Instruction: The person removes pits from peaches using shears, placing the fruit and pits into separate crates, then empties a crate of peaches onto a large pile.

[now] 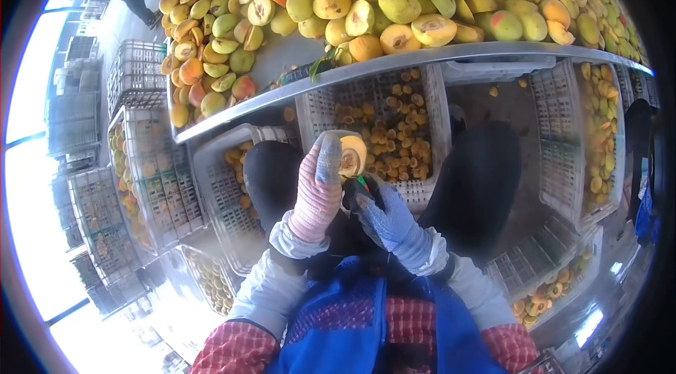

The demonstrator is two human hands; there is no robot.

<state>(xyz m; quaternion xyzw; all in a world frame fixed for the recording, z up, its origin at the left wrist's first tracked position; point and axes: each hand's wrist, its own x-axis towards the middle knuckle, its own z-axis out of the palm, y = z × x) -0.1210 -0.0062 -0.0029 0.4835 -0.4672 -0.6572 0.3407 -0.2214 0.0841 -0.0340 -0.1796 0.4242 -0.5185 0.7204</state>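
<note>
A broad metal table (394,60) runs across the top of the view, its edge curving from lower left to upper right, heaped with a pile of yellow-green and orange fruit (394,1), many of them cut open and showing the hollow where the stone sat. Beneath the table edge stand white slatted plastic crates: the middle crate (438,127) holds small orange pieces, a crate on the right (563,156) holds more yellow fruit along its far side, and stacked crates (151,170) line the left. The person sits with dark-clad knees spread either side of the middle crate, wearing a blue apron (366,332) over red checked sleeves with pale sleeve covers. Both forearms rise from the lap and meet close together just in front of the body. The left hand (317,194), in a pink striped glove with grey fingertips, points upward with its fingers wrapped around a halved fruit (351,156), cut face turned toward the right. The right hand (387,219), in a blue knit glove, sits just below and beside it, closed around a small tool with a green part (361,184) that touches the fruit's lower edge; its blade cannot be made out.
</note>
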